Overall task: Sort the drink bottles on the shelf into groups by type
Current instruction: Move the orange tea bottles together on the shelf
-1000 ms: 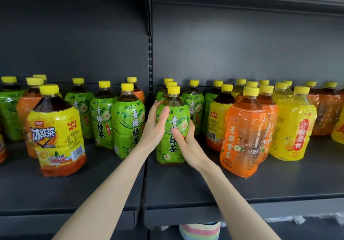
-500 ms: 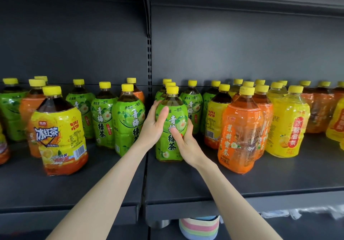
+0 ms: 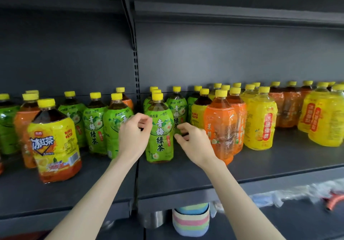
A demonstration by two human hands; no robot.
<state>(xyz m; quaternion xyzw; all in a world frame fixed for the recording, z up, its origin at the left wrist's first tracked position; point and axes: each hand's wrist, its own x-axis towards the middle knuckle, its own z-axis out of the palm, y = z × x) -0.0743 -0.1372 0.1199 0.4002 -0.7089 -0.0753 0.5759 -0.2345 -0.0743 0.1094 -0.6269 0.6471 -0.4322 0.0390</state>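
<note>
A green-label tea bottle [image 3: 159,137] with a yellow cap stands upright at the front of the dark shelf [image 3: 186,176], just right of the shelf joint. My left hand [image 3: 133,137] hovers at its left side and my right hand [image 3: 194,144] at its right side; both have loosely curled fingers and hold nothing. More green bottles [image 3: 95,126] stand to the left and behind. A yellow-label iced tea bottle [image 3: 54,143] stands front left. Orange-label bottles [image 3: 220,128] and yellow pear-drink bottles [image 3: 259,120] stand to the right.
Orange bottles [image 3: 24,128] are mixed in among the green ones at far left. Further yellow bottles [image 3: 323,117] stand at far right. Below the shelf are a striped container [image 3: 190,221], a metal can [image 3: 155,219] and plastic-wrapped items [image 3: 297,195].
Both hands have let go of the green bottle and drawn slightly back from its sides, fingers curling. The bottle stays upright in the same spot.
</note>
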